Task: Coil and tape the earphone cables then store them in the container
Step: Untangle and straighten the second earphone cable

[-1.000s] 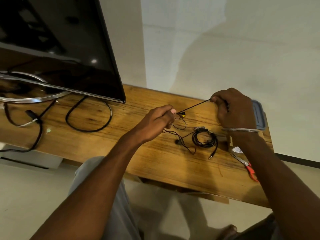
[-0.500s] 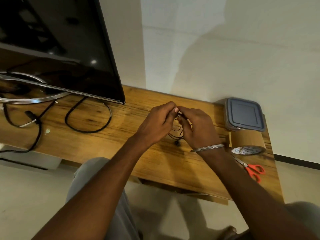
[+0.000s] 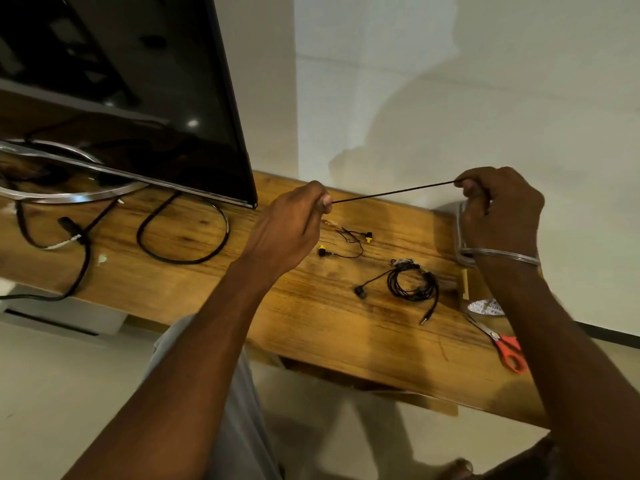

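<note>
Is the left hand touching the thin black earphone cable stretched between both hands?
Touching. The head view shows the left hand pinching one end of the taut black cable.

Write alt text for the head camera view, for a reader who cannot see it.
Two hands, left hand and right hand, pull a black earphone cable taut above a wooden table. On the table lie yellow-tipped earbuds, a coiled black earphone, orange-handled scissors and a television.
</note>
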